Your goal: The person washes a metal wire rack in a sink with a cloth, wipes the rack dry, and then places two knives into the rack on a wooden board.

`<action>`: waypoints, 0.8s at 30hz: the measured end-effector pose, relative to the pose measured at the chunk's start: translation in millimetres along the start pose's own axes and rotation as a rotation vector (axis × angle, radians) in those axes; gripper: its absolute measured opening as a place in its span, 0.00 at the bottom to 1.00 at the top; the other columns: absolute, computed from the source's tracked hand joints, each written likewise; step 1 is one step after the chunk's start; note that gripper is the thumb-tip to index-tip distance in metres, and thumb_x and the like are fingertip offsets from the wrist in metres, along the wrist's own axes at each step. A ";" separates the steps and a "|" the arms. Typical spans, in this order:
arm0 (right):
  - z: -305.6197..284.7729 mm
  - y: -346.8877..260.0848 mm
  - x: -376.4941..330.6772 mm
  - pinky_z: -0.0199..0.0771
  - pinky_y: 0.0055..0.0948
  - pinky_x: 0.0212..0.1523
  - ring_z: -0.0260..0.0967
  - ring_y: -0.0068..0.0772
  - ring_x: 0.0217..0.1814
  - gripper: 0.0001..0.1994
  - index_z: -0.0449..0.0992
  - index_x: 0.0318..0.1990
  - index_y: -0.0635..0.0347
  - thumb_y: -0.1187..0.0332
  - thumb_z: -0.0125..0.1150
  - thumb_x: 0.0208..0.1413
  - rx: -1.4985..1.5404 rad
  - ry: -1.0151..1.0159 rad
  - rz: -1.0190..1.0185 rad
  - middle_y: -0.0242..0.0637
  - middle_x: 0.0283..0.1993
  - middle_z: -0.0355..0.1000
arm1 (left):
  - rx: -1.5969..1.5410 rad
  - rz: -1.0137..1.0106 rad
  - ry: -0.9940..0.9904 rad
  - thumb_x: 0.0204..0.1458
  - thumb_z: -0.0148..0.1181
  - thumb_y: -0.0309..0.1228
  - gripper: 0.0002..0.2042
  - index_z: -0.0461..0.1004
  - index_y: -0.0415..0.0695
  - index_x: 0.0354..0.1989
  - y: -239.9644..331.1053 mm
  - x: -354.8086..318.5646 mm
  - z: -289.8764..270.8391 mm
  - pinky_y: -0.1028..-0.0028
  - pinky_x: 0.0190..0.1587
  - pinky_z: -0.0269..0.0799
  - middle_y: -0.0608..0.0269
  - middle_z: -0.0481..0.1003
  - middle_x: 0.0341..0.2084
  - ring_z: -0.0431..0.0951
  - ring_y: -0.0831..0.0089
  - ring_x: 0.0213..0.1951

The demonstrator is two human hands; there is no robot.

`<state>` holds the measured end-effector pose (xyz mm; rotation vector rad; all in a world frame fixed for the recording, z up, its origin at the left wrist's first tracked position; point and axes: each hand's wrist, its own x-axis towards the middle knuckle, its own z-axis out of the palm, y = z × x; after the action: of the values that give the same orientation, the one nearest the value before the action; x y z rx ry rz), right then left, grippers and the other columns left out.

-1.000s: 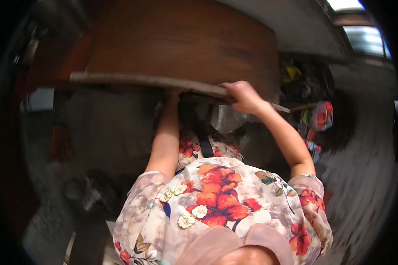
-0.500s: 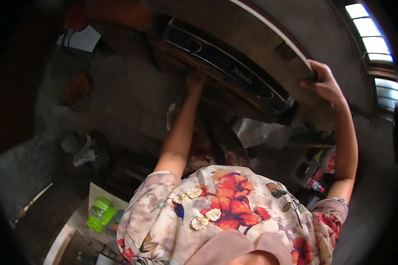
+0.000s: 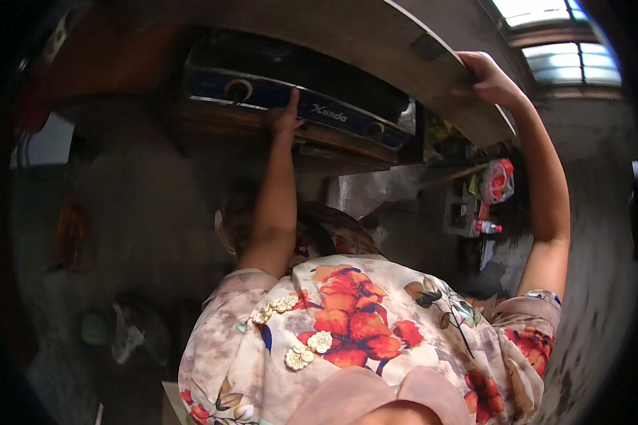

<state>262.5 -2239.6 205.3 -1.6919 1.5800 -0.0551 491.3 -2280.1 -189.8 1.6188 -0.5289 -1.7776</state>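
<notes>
A two-knob gas stove (image 3: 213,86) with a dark blue front panel sits on a wooden-edged stand (image 3: 213,117). Against the front panel, between the knobs, my left hand (image 3: 286,117) rests with one finger stretched up and the thumb apart; it grips nothing visible. Over the stove slants a large flat grey-brown board (image 3: 347,39) with a pale edge, hiding part of the stove top. My right hand (image 3: 490,79) is closed round that edge at the board's right side, fingers partly hidden.
Right of the stove are a plastic bag with red contents (image 3: 498,180) and a small red-capped bottle (image 3: 488,227). A clear plastic sheet (image 3: 372,188) hangs below the stand. A white bag (image 3: 129,333) and round green object (image 3: 94,329) lie lower left. Barred windows (image 3: 563,57) are upper right.
My left hand has gone from the stand's lower edge up onto the stove's front panel. My right hand still holds the board's edge. The view has turned, shifting the stove leftward.
</notes>
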 end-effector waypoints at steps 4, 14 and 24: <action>-6.5 -1.8 -19.2 0.68 0.25 0.52 0.67 0.21 0.47 0.26 0.70 0.51 0.68 0.80 0.67 0.39 -0.103 0.060 0.041 0.31 0.45 0.73 | 0.141 0.065 -0.049 0.40 0.67 0.56 0.33 0.74 0.28 0.31 12.5 -27.1 4.0 0.75 0.20 0.77 0.48 0.77 0.27 0.79 0.68 0.26; -13.8 -17.5 -12.2 0.68 0.24 0.51 0.66 0.18 0.46 0.23 0.71 0.50 0.68 0.78 0.67 0.43 -0.106 0.089 0.130 0.29 0.44 0.73 | 0.011 0.152 0.015 0.41 0.69 0.51 0.27 0.73 0.32 0.24 5.7 -27.1 -0.2 0.78 0.17 0.74 0.53 0.75 0.18 0.76 0.72 0.18; -40.5 -38.1 -13.5 0.70 0.30 0.53 0.70 0.24 0.47 0.22 0.72 0.49 0.67 0.77 0.67 0.42 -0.207 0.153 0.088 0.36 0.45 0.74 | 0.103 0.283 0.287 0.37 0.67 0.58 0.34 0.60 0.35 0.15 -37.9 25.8 23.9 0.66 0.22 0.78 0.55 0.69 0.14 0.76 0.65 0.17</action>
<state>269.3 -2252.7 260.7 -1.8094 1.8251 0.0252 460.0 -2275.2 -230.7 1.7356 -0.6835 -1.3059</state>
